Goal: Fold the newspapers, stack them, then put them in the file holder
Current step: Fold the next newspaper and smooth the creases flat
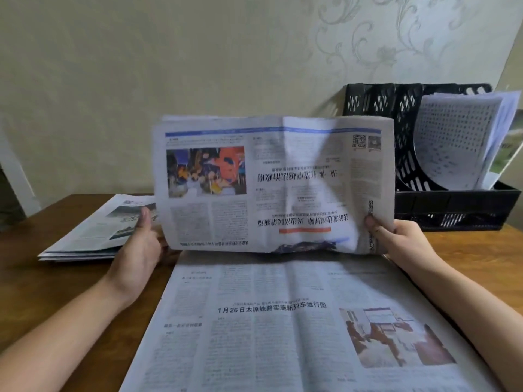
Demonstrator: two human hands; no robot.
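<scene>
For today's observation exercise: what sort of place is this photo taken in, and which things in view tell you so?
Probably a room in a home or small office: patterned wallpaper on the wall, a wooden table, and a black file holder with papers standing at the back.

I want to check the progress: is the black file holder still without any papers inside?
No, the file holder at the right rear of the table already has papers leaning in its rightmost compartment.

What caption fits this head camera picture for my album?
Both hands, left hand and right hand, lift the far half of a newspaper to fold it.
</scene>
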